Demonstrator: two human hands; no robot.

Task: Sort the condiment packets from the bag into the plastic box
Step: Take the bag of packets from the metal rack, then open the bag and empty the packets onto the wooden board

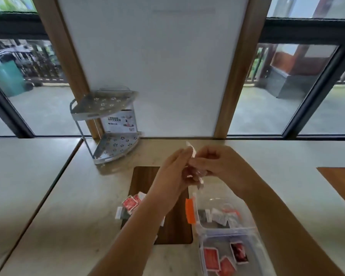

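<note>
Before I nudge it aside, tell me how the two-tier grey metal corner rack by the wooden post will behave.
The two-tier grey metal corner rack looks stiff: perforated metal trays on thin posts. Being tall on slim legs, with both shelves seemingly bare, it is probably light and may tip if pushed high. Pushed low, it likely slides on the smooth pale table.

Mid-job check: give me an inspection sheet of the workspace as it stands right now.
Surface: pale table with a dark wood inset.
Job's things: clear box at right holds red, white and dark packets; more packets lie loose at left; clear bag held up.
Clutter: empty two-tier metal rack at the back.
Grippers: left hand and right hand both grip the bag above the table.
Cables: nothing seen.
Surroundings: white panel, windows onto a yard.
</note>
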